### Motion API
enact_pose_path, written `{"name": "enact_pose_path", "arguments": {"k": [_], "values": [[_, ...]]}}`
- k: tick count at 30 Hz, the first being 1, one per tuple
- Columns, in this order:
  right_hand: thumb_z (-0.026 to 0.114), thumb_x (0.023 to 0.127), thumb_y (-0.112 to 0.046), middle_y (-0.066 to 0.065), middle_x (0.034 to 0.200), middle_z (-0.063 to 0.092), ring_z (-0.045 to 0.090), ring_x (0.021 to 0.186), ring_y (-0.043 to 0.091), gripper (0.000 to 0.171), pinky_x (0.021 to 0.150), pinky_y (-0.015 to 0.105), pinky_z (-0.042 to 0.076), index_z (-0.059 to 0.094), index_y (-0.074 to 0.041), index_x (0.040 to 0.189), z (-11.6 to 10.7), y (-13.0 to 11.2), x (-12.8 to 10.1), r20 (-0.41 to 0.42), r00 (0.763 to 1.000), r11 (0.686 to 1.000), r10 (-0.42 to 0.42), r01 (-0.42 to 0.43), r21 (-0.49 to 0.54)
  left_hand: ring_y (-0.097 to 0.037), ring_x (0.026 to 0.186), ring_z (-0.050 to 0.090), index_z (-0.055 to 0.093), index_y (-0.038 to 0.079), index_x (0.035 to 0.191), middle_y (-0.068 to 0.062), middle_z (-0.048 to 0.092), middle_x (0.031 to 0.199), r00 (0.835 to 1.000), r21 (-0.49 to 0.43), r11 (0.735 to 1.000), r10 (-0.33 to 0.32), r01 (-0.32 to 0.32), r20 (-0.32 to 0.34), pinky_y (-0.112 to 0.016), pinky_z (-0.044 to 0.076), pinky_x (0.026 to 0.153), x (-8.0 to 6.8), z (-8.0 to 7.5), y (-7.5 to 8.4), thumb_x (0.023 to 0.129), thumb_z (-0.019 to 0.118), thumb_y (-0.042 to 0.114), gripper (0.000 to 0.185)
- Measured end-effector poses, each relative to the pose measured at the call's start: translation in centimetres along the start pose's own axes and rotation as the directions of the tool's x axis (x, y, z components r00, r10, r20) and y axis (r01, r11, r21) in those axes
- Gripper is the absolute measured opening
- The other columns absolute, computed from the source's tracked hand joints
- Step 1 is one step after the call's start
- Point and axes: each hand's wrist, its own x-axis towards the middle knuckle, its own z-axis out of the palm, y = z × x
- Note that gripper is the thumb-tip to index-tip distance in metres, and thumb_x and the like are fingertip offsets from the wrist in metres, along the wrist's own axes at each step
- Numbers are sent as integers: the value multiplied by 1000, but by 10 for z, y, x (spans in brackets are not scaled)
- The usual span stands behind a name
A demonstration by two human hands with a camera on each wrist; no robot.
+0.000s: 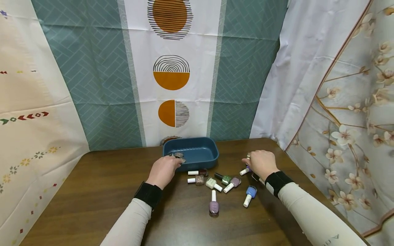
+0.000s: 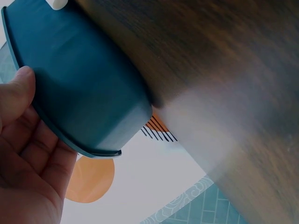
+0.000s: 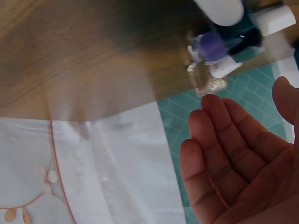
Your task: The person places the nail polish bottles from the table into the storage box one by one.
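My left hand reaches over the front left corner of a dark blue bin. In the left wrist view its thumb lies against the rim of the bin, and its fingertips are hidden behind it. Small nail polish bottles show inside the bin near those fingers; whether one is held cannot be seen. My right hand is low over the table's right part, fingers extended and thumb apart. Just past its fingertips is a gold glitter nail polish bottle, with a purple bottle beside it.
Several nail polish bottles lie between the hands: dark red, glittery, pale green, dark green and mauve. Nearer lie another mauve bottle and a blue one. Curtains hang behind the wooden table.
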Motion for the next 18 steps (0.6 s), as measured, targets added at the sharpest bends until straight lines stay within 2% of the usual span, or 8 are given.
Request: {"name": "enact_pose_path", "arguments": {"k": [8,12,18], "values": [[78,100,-54,4,53,52,61,52,30,65,49,47,54,54,-15,55,15,5,4,88,993,997,78,-78,4,-28,98,78,87,13,120,-7,83,108,1000,-15,1000,-13,14,12,-45,64,90,-1,0,0,97,83,6,24],[78,100,-55,4,54,54,62,52,29,64,50,48,55,56,-14,56,17,2,7,138,985,995,99,-100,1,-29,100,78,87,13,120,-7,83,109,1000,-28,999,-15,16,18,-46,64,91,-1,0,0,98,83,6,24],[78,101,-51,8,63,64,68,62,35,53,56,51,57,69,-11,68,14,-5,17,191,976,994,106,-108,3,-29,100,78,86,13,120,-6,83,108,1000,-30,999,-22,22,21,-46,64,92,-1,-3,0,98,82,4,24]]}}
